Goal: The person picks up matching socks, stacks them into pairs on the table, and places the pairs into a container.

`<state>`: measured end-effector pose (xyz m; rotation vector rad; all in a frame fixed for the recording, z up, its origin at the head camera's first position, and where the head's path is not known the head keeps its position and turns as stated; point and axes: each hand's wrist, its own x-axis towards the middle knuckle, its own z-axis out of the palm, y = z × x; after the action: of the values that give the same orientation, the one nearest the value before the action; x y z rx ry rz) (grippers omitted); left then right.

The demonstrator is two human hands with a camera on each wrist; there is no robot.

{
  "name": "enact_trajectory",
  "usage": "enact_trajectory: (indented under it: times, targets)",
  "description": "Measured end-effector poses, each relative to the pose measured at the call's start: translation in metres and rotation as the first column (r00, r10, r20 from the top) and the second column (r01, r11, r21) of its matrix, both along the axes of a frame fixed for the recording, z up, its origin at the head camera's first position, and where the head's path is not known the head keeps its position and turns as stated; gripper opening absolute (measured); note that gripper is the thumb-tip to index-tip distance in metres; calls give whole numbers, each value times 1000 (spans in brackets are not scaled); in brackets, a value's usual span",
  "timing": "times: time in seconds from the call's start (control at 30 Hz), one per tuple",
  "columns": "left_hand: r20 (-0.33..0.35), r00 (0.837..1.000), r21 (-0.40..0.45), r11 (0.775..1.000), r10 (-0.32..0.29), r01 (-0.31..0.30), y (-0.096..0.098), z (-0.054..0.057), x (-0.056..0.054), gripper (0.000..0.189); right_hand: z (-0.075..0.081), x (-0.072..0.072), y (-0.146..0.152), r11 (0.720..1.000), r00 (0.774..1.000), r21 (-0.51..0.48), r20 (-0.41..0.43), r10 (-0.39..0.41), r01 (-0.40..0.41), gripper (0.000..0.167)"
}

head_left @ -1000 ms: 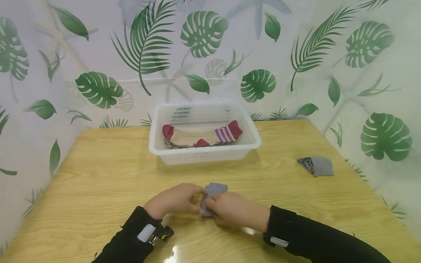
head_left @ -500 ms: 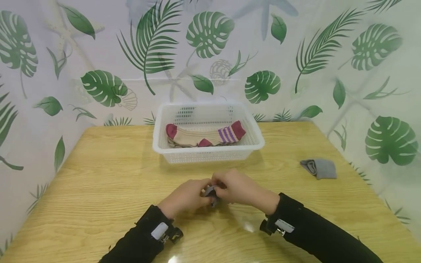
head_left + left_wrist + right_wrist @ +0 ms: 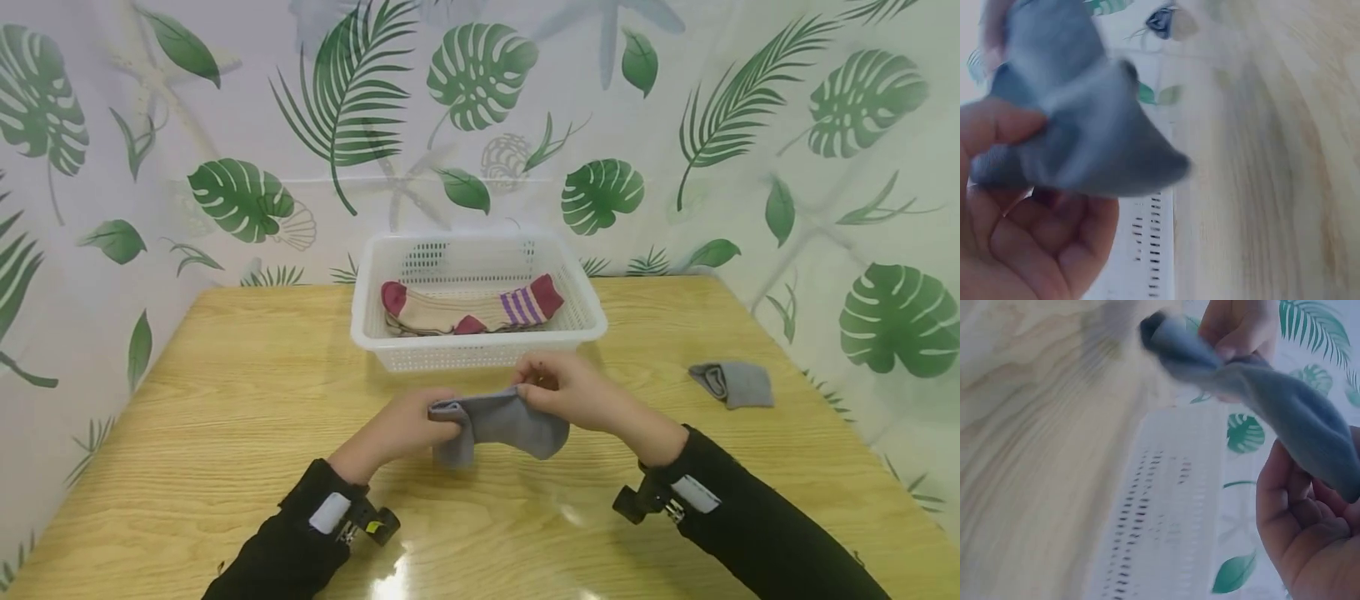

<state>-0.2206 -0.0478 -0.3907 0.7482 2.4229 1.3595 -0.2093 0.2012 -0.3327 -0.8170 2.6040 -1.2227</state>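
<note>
A grey sock point(image 3: 498, 419) is stretched between both hands above the table, in front of the white basket. My left hand point(image 3: 405, 423) pinches its folded end, thumb on the near side; a flap hangs below the thumb. At the other end my right hand point(image 3: 573, 392) pinches the top edge, and the rounded part droops under it. The left wrist view shows the sock point(image 3: 1085, 131) blurred, between thumb and curled fingers. In the right wrist view the sock point(image 3: 1297, 419) runs slightly twisted from one hand to the other.
A white plastic basket point(image 3: 480, 340) stands at the back of the wooden table point(image 3: 247, 400), with beige socks point(image 3: 450, 312) with maroon and purple parts inside. Another grey sock point(image 3: 738, 385), folded up, lies at the right. A leaf-patterned cloth point(image 3: 480, 200) hangs behind.
The grey sock was bunched up low on the table between both hands. Now it is raised and drawn out lengthwise, with the right hand farther right and nearer the basket.
</note>
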Motion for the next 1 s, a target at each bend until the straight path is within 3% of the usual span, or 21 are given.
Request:
enact_trajectory:
  times: [0.07, 0.13, 0.2, 0.23, 0.3, 0.37, 0.43, 0.5, 0.57, 0.63, 0.73, 0.8, 0.9, 1.0]
  targets:
    - [103, 994, 59, 998, -23, 17, -8, 1, -3, 29, -4, -5, 7, 1000, 999, 13, 51, -13, 13, 6]
    - [220, 976, 94, 995, -7, -14, -15, -2, -6, 37, -11, -10, 12, 996, 997, 88, 75, -22, 15, 6]
    - [273, 960, 60, 994, 69, -89, -20, -6, -10, 41, -20, -16, 15, 974, 998, 226, 65, -26, 11, 6]
    - [270, 955, 13, 991, 125, -133, -21, -9, -12, 43, -24, -18, 16, 949, 999, 317, 43, -25, 10, 8]
    - [204, 957, -83, 977, 208, -194, -23, -13, -12, 42, -33, -19, 14, 881, 999, 473, -33, -8, 22, 12]
    - [71, 970, -177, 960, 234, -218, -21, -13, -9, 36, -37, -18, 9, 828, 994, 559, -102, 27, 35, 18]
    - [-89, 979, -247, 948, 182, -199, -15, -9, 0, 25, -41, -15, 1, 814, 977, 581, -183, 108, 19, 23]
    - [-228, 972, -288, 950, 57, -123, -5, -2, 13, 14, -44, -13, -8, 815, 940, 579, -255, 226, -39, 29]
    - [-332, 938, -334, 942, -103, -15, 7, 5, 28, 6, -48, -10, -16, 800, 883, 589, -310, 351, -112, 36]
    - [-382, 878, -386, 913, -288, 132, 19, 7, 44, 5, -54, -9, -22, 774, 827, 615, -348, 440, -153, 41]
    - [-401, 773, -448, 841, -493, 304, 35, 4, 63, 10, -61, -9, -29, 756, 807, 637, -362, 466, -151, 36]
    - [-412, 716, -491, 799, -563, 346, 44, -2, 70, 15, -65, -11, -32, 766, 807, 628, -378, 454, -137, 26]
    - [-428, 686, -550, 772, -588, 319, 55, -13, 75, 25, -67, -14, -35, 788, 823, 597, -368, 433, -148, 11]
    - [-465, 683, -596, 770, -563, 228, 62, -19, 75, 27, -65, -17, -37, 812, 868, 556, -299, 396, -180, 7]
